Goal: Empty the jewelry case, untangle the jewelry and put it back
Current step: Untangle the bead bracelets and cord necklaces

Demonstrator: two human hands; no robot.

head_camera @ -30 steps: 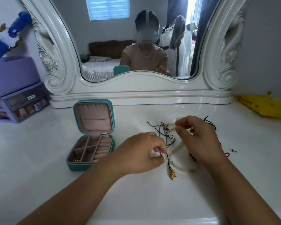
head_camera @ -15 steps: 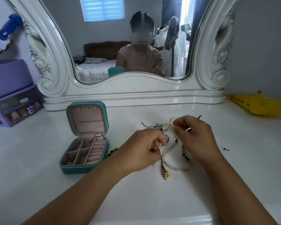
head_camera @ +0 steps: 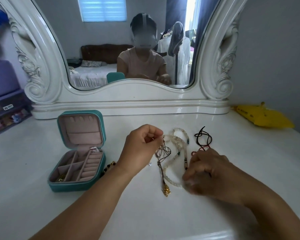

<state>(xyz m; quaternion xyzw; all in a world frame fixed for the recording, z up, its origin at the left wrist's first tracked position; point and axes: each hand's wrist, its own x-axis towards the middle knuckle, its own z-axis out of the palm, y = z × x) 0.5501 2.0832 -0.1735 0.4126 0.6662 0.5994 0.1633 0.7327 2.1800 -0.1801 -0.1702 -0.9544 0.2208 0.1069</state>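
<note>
Case left, jewelry right, mirror far behind.
The open jewelry case (head_camera: 76, 163) sits left of the tangled jewelry (head_camera: 173, 156) on the table (head_camera: 33, 196); the mirror (head_camera: 128, 94) stands beyond both.

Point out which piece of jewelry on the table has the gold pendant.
The thin dark cord pinched by the left hand; its gold pendant lies nearest the viewer. The white bead strand and the black-and-red cord show none.

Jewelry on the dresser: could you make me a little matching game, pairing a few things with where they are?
Things:
1. gold pendant
2. jewelry case
3. yellow object
4. black and red cord

Places:
A. far right, by the wall
B. beyond the right hand
C. left of the left hand, lid open
D. nearest the camera, at the end of a dark cord

Pairs: 1-D, 2-C, 3-A, 4-B
</note>
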